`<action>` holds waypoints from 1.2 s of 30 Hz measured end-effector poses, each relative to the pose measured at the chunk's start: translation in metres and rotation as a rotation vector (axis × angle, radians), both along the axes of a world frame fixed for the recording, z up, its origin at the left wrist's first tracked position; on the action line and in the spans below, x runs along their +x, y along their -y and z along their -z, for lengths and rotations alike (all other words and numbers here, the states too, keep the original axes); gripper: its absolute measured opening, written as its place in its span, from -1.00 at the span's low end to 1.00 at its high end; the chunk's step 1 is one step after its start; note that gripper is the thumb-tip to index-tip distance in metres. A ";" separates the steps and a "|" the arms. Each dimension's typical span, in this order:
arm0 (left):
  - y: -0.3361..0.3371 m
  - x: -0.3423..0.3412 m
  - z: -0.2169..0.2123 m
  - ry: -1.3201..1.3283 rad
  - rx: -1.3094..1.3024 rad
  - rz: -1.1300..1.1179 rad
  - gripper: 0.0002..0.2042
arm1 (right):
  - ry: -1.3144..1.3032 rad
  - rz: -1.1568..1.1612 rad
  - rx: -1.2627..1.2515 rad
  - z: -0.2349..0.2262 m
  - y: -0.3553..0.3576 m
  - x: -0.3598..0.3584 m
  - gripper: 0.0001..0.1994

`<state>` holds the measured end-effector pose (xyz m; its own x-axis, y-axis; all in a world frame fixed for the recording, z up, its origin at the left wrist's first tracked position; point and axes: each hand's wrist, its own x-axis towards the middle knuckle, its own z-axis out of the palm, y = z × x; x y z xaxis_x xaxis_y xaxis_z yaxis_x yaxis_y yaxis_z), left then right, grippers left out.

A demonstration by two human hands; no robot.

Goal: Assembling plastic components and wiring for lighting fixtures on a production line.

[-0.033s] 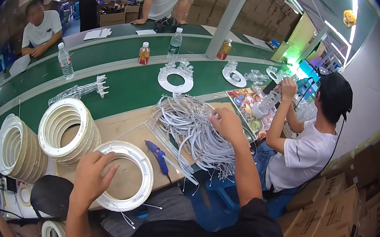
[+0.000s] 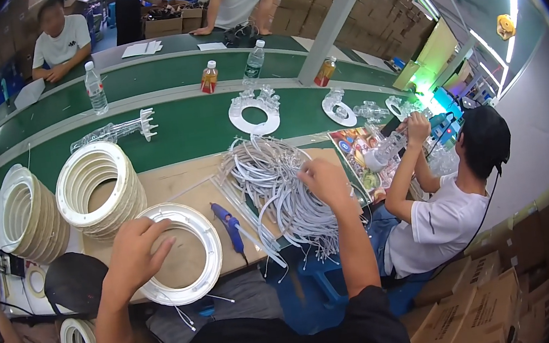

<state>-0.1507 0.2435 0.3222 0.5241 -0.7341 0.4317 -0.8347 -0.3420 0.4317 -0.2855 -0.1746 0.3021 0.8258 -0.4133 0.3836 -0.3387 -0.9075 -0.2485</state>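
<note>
A round white ring frame [image 2: 211,260] lies in front of me, its near edge past the table's front edge, with thin white wires hanging from it. My left hand [image 2: 134,255] rests over the ring's left rim, thumb and fingers apart. At the pile of white flexible strips [image 2: 276,185], my right hand [image 2: 327,180] bends its fingers together at the upper right side. What is between those fingertips is too small to make out. A blue glue gun [image 2: 229,227] lies between the ring and the pile.
Two stacks of white rings [image 2: 133,194] [image 2: 32,229] stand at left. Beyond is a green conveyor [image 2: 183,141] with clear plastic parts, bottles and white discs [image 2: 236,118]. A co-worker [image 2: 442,213] sits at right, handling a clear part. Cardboard boxes [image 2: 473,311] are at lower right.
My right hand has shifted slightly to the left over the strips. My left hand stays over the ring, almost unmoved.
</note>
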 end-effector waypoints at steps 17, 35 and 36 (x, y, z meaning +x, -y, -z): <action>-0.014 0.014 -0.008 -0.016 -0.073 -0.105 -0.74 | 0.156 -0.051 0.346 -0.038 0.003 0.029 -0.85; -0.069 0.088 0.000 -0.020 0.161 -0.345 -0.64 | 0.296 -0.191 0.114 -0.078 0.005 0.065 -0.75; -0.068 0.091 -0.007 0.082 0.106 -0.350 -0.60 | 0.295 -0.111 0.269 -0.085 -0.001 0.060 -0.75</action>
<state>-0.0597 0.3115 0.3291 0.7181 -0.5594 0.4140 -0.6897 -0.6519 0.3153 -0.2254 -0.1737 0.3869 0.7418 -0.4462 0.5006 -0.1217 -0.8237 -0.5538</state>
